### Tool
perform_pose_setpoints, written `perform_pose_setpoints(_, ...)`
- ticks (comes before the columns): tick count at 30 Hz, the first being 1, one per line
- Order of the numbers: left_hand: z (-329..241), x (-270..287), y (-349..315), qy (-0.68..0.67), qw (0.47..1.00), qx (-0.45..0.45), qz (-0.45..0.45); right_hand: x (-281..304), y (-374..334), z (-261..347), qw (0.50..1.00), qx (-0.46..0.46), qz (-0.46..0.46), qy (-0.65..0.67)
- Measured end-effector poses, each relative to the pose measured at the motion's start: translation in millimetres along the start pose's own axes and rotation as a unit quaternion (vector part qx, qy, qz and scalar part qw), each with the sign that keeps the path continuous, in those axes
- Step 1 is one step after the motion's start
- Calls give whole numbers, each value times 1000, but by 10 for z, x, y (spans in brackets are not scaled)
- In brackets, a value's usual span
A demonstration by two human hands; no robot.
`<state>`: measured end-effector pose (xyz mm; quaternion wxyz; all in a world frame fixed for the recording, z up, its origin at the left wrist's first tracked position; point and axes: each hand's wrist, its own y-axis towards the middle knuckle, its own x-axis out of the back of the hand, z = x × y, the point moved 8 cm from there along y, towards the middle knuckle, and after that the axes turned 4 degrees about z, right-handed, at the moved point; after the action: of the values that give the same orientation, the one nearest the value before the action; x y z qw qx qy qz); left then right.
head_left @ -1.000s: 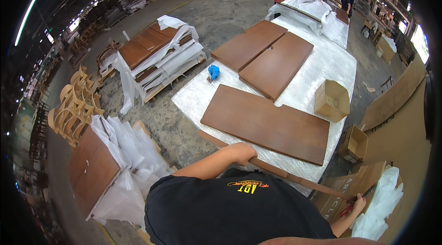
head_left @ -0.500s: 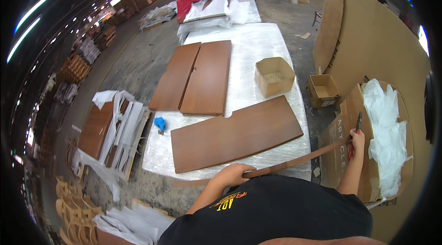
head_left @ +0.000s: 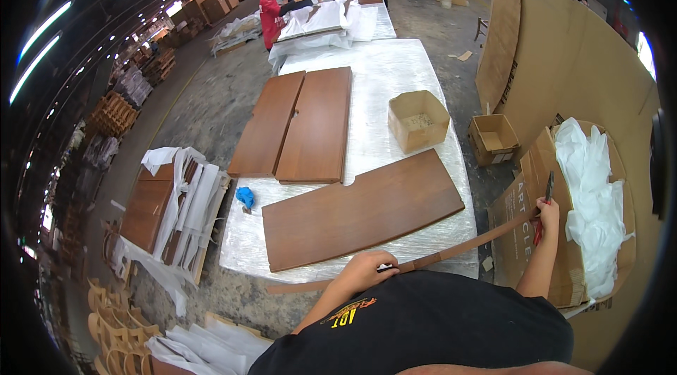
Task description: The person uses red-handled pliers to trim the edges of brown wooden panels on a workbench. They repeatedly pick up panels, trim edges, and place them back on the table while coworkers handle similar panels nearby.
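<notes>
A long, narrow brown wooden strip [head_left: 462,250] spans in front of my body, reaching from beyond my left forearm to my right hand. My left hand [head_left: 361,273] is closed around it; a small black-and-white item [head_left: 385,268], too small to name, shows at its fingertips. At the strip's far right end, my right hand [head_left: 549,213] is closed on the strip together with a red-handled tool [head_left: 549,188] whose dark tip points up; its kind is unclear. A curved-edge brown wooden panel [head_left: 363,211] with a small notch lies on the wrapped table [head_left: 384,58] just beyond.
Two more panels [head_left: 314,128] lie farther off, near an open cardboard box [head_left: 419,132]. A crumpled blue item [head_left: 245,197] sits at the left edge. Right of me, a large carton [head_left: 518,234] holds white foam sheets [head_left: 585,170]. Stacked panels [head_left: 151,209] stand left; people work at the far table.
My left hand has shifted slightly right, and the black-and-white item now shows at its fingers. My right hand stays nearly still. The far person in red has straightened up.
</notes>
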<state>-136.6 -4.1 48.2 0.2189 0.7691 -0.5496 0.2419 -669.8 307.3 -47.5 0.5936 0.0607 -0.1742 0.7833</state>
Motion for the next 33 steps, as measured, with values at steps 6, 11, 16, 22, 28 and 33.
perform_pose_setpoints(6,14,-73,87,31,994,62,79,-30,-103,77,1000,0,3,15)
perform_pose_setpoints(11,34,-66,102,26,993,79,88,-34,-98,70,1000,-2,7,18)
perform_pose_setpoints(16,-92,-85,184,31,997,20,74,-15,-96,25,1000,-13,8,13)
perform_pose_setpoints(22,-174,-170,364,25,995,10,98,-40,-153,75,999,-18,5,27)
perform_pose_setpoints(28,-199,-215,414,22,992,4,128,-17,-136,-5,999,-26,14,33)
perform_pose_setpoints(33,-176,-287,489,-2,992,-42,120,100,231,-164,994,45,-24,-101)
